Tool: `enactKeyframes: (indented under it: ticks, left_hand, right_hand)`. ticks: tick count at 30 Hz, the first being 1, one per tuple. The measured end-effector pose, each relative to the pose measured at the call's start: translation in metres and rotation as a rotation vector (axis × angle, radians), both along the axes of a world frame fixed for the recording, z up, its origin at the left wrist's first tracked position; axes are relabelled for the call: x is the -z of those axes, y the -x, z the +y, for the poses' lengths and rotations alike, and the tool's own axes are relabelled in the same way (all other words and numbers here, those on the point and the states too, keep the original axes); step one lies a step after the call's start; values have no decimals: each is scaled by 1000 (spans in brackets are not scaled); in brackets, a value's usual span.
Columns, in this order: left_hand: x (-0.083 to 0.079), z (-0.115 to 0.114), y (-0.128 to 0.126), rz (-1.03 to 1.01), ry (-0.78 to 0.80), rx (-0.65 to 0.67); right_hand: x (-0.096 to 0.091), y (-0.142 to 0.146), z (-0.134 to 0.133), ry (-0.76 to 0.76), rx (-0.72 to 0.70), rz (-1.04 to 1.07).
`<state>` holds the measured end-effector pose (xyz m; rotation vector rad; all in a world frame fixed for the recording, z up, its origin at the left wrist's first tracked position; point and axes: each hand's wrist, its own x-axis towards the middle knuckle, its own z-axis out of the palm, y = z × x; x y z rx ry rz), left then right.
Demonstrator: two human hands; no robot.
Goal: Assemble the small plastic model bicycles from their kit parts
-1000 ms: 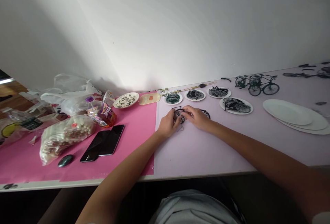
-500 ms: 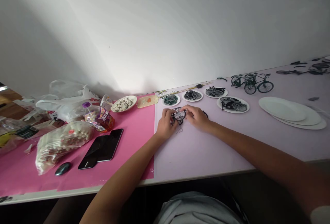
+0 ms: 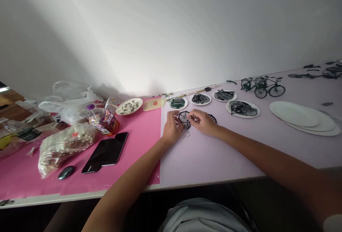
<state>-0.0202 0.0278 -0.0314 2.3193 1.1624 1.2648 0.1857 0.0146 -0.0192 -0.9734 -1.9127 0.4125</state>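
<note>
A small spoked model bicycle wheel (image 3: 183, 116) with a black rim is between my two hands, over the pale part of the table. My left hand (image 3: 171, 128) has its fingers curled round the wheel's left edge. From the right, my right hand (image 3: 203, 122) reaches to the wheel with thumb and forefinger pinched near its spokes; whatever is in the pinch is too small to make out. Part of another black wheel (image 3: 213, 118) shows behind that hand. A thin bent wire-like piece (image 3: 187, 133) lies just below the wheel.
Plates of black and green bicycle parts (image 3: 243, 108) line the back. Assembled model bicycles (image 3: 269, 89) stand at right, beside stacked white plates (image 3: 296, 114). Leftward are a dish of small pieces (image 3: 129, 106), a bottle (image 3: 103, 120), phones (image 3: 107, 153), a filled plastic bag (image 3: 66, 143) and a dark mouse-shaped object (image 3: 66, 172).
The wheel is turned and sits slightly further left between my hands. My right thumb and forefinger have come down from its upper edge towards its spokes.
</note>
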Motion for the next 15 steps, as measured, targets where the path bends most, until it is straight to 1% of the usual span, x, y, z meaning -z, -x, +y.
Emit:
enactKeyframes:
  ticks: [4,8,12,15]
  left_hand:
    - [-2,-1,0,16,-22,50]
    - [-4,2,-1,105,-36,103]
    - [-5,6,1,150,-79,62]
    - [-8,11,6,182,-129,22]
  right_hand:
    - [8,-3,7,43,92,27]
    - [7,-4,6,67,82,9]
    - [1,-4,2,55,99,-35]
    - [-3,-9,3,-7,111,5]
